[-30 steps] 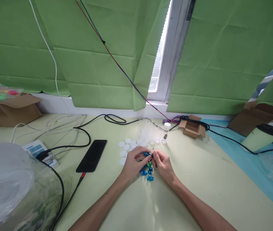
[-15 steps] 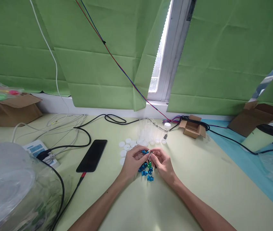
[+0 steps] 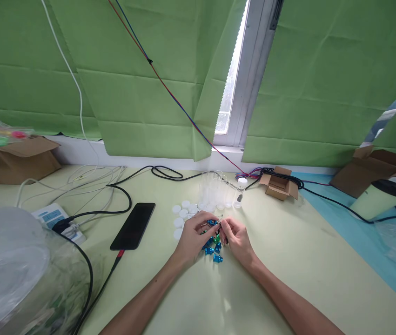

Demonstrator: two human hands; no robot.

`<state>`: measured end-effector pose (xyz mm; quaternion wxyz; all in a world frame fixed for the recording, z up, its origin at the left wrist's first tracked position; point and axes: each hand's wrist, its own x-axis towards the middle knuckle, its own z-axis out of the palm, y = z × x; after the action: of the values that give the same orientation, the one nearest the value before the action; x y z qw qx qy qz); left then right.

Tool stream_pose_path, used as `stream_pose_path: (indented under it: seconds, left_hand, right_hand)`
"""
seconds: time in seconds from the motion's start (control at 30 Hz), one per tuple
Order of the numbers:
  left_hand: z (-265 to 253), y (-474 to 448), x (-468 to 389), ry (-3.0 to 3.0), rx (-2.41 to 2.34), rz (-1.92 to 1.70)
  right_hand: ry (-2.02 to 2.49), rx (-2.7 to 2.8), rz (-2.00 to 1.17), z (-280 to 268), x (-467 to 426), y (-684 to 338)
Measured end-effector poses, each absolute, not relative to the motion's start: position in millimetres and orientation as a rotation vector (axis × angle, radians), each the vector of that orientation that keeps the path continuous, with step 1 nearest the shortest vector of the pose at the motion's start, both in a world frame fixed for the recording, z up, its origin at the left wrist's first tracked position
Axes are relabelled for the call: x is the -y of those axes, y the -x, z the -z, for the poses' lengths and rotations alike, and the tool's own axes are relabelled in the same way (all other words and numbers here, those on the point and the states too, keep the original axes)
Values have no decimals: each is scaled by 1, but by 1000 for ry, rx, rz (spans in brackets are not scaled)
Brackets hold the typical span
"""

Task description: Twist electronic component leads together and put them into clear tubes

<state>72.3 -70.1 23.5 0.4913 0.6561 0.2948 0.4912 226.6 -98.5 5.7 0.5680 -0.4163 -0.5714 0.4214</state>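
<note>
My left hand (image 3: 195,232) is closed in a pinch on a small shiny blue metal fitting (image 3: 212,223). Close beside it, my right hand (image 3: 237,237) has thumb and fingers pressed together at a tiny dark-and-silver piece that I cannot make out. Several more blue fittings (image 3: 218,258) lie on the table just below the fingertips, with a green one (image 3: 217,238) among them, partly covered by the hands. Round white caps (image 3: 178,223) are spread to the left of my left hand. Clear tubes (image 3: 215,190) stand behind both hands, and one capped tube (image 3: 241,191) has something dark in it.
A black phone (image 3: 133,226) on a cable lies to the left, near a power strip (image 3: 58,218) and a plastic-wrapped container (image 3: 5,265). Cables run along the back. A small open carton (image 3: 279,184) is behind right; a lidded cup (image 3: 379,200) stands far right.
The fingers of my right hand have curled in more, and the fingertips have shifted slightly right. My left hand stays nearly in place, still pinching the blue fitting.
</note>
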Motion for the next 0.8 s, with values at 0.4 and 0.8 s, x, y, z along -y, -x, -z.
stream_pose_path:
  seconds: [0.4,0.8]
  left_hand:
    - [-30,-74,74,-1617,-720,-1173]
    - [-33,-76,72,-1352,-793,-1234]
  right_hand:
    - [1040,1366,-924,-1,96,-227]
    - [982,1345,-941,-6,98,-227]
